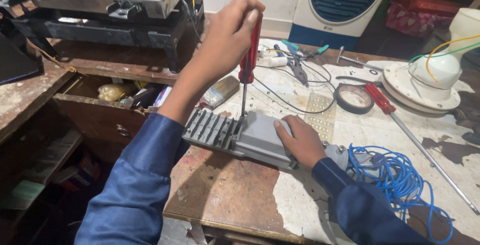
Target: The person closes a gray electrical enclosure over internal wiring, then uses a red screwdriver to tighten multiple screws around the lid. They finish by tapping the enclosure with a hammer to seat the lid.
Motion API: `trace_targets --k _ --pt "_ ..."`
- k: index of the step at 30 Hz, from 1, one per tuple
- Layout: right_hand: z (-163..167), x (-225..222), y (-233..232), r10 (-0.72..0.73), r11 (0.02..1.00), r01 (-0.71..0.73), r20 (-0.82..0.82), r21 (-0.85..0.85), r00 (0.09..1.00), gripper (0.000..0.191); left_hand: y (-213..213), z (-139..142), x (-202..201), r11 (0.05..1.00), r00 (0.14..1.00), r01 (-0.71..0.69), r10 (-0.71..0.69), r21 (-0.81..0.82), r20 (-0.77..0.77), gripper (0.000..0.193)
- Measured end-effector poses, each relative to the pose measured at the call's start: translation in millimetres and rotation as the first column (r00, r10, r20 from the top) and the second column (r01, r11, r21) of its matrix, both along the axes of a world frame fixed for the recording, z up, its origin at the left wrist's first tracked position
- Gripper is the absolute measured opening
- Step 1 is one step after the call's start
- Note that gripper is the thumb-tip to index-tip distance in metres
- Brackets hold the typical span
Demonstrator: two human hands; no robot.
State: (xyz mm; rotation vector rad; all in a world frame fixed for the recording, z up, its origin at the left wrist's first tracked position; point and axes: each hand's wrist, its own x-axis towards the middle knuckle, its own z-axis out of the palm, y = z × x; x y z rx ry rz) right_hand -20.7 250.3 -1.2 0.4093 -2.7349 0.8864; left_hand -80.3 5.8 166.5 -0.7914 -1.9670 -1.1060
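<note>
The left hand [230, 32] is closed around a red-handled screwdriver [248, 55] standing upright on a grey ribbed metal housing [240, 135] on the worn counter [225, 195], while the right hand [300, 140] presses flat on it, grasping nothing.

The screwdriver [248, 50] has a glossy red plastic handle and bare metal shaft, the ribbed housing [240, 134] looks matt grey cast metal, and the wooden tabletop [225, 195] shows rough, peeling white paint.

worn wooden workbench [225, 195], open drawer [100, 112], air cooler [345, 5]
</note>
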Motion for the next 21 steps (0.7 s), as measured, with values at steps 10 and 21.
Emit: trace_targets --k 10,21 --pt "10.8 -9.3 -8.8 -0.079 0.997 0.079 0.034 -0.01 0.996 0.042 7.8 3.5 -20.7 0.992 0.983 -0.088 0.102 0.095 -0.155 0.03" --pt "7.4 -14.5 -4.5 -0.072 0.997 0.072 -0.027 -0.02 0.997 0.037 -1.0 -1.2 -24.7 0.939 0.941 0.337 -0.333 0.073 -0.063 0.011"
